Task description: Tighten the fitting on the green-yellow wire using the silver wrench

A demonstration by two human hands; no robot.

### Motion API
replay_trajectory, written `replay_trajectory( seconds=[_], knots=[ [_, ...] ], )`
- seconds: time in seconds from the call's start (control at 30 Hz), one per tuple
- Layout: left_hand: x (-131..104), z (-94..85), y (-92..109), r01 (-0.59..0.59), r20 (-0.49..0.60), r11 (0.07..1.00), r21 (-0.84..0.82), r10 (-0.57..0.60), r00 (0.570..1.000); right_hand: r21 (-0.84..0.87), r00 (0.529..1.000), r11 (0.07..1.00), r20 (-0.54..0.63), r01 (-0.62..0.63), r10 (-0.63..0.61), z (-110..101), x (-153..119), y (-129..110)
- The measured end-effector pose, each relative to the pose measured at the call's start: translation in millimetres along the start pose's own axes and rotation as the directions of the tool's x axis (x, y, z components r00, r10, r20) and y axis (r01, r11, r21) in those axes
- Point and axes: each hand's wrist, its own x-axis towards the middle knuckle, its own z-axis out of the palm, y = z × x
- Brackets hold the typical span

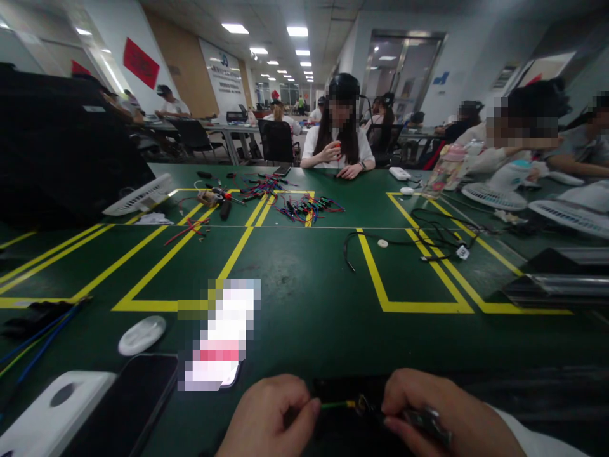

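One long green table (304, 298), laid out with yellow tape (428, 308), fills most of the view. Across it sits a co-worker (311, 139) in white, something orange in one raised hand. Bulky black object (61, 146) at far left; white fan-like unit (143, 193) just beside it. Red, blue and black wire heaps (309, 208) lie mid-table; black cable (350, 264) loops to the right.

Near edge: left hand (276, 416) and right hand (431, 400), apart, facing each other. White device (59, 409), dark phone (133, 400) and lit phone (226, 336) sit left of the left hand, white round case (141, 335) just beyond the dark phone.

Right fingers curl around a dark tool (431, 422), partly hidden, kind unclear. Left thumb and finger pinch a thin green wire (335, 404), held between the hands over a dark surface. Smallest: its yellow end (351, 404), pointing toward the right fingertips.
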Motion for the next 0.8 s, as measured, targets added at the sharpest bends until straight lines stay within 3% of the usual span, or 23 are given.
replay_trajectory(
  seconds=[0.17, 0.4, 0.5, 0.63, 0.73, 0.8],
  knots=[
    [1, -1.3, 0, -0.004, 0.0, 1.0, -0.001, 0.004, 1.0, 0.102, 0.969, 0.975, 0.131, 0.198, -0.21, -22, 15, 4],
    [1, 0.3, 1, -0.002, -0.005, 1.0, 0.006, 0.002, 1.0, 0.156, 0.905, 0.932, 0.234, 0.326, -0.355, -38, 39, 3],
    [0, -0.9, 1, 0.002, -0.01, 1.0, 0.006, -0.002, 1.0, 0.131, 0.937, 0.956, 0.203, 0.262, -0.284, -41, 38, 2],
    [-1, -3.1, 2, 0.002, -0.014, 1.0, -0.006, -0.002, 1.0, 0.075, 0.995, 0.996, 0.092, 0.042, -0.049, -40, 21, -1],
    [-1, -3.7, 3, 0.004, -0.016, 1.0, -0.02, -0.004, 1.0, 0.126, 0.989, 0.981, 0.011, -0.146, 0.145, -28, 4, -4],
    [-1, -3.5, 4, 0.011, -0.015, 1.0, -0.028, -0.011, 1.0, 0.161, 0.978, 0.966, -0.023, -0.203, 0.209, -18, -4, -6]
  ],
)
